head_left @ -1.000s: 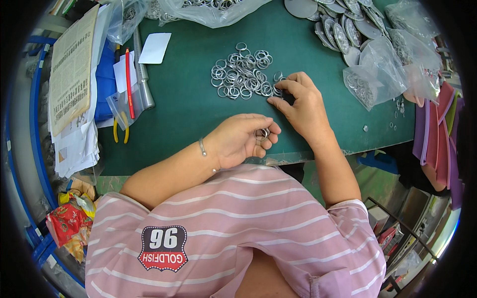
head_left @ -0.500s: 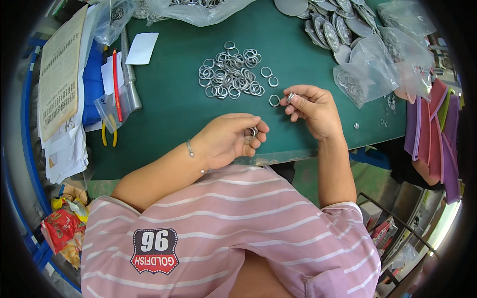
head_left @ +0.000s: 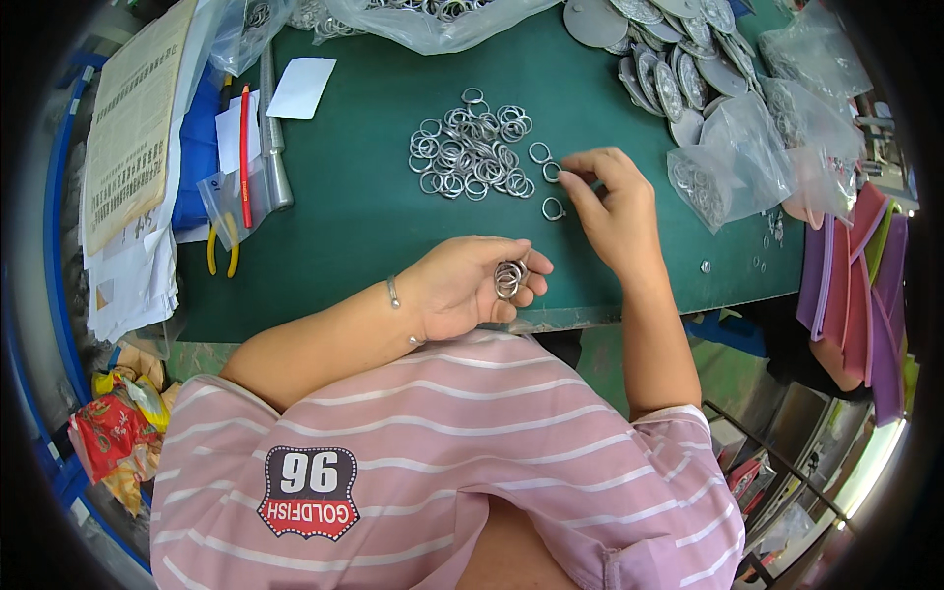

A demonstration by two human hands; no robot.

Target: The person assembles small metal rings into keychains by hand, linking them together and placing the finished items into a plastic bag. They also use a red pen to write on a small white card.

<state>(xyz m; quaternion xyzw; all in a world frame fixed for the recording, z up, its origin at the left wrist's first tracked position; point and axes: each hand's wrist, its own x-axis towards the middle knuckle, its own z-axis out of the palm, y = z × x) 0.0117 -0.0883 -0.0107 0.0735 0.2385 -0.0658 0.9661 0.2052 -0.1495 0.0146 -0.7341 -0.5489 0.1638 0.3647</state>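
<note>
My left hand point(head_left: 482, 280) is cupped palm up near the table's front edge, fingers curled around several silver metal rings point(head_left: 509, 279). My right hand point(head_left: 618, 202) reaches over the table from the right. Its thumb and index fingertips close at the edge of a single metal ring point(head_left: 552, 172) lying on the green surface, partly covered by the fingertips. Two more loose rings lie close by: one point(head_left: 540, 152) just beyond it and another point(head_left: 553, 208) nearer to me. Left of these spreads a loose pile of rings point(head_left: 462, 147).
Stacked round metal discs point(head_left: 678, 69) and plastic bags of small parts point(head_left: 728, 167) occupy the far right of the green table point(head_left: 364, 236). On the left are papers point(head_left: 133, 138), a red pen point(head_left: 245, 157), yellow-handled pliers point(head_left: 232, 258), a tapered metal rod point(head_left: 275, 162) and a white card point(head_left: 302, 88).
The rings pinched in my right hand have left its fingers, and more rings show in my left palm. My right hand has moved to a farther loose ring. The view has shifted slightly.
</note>
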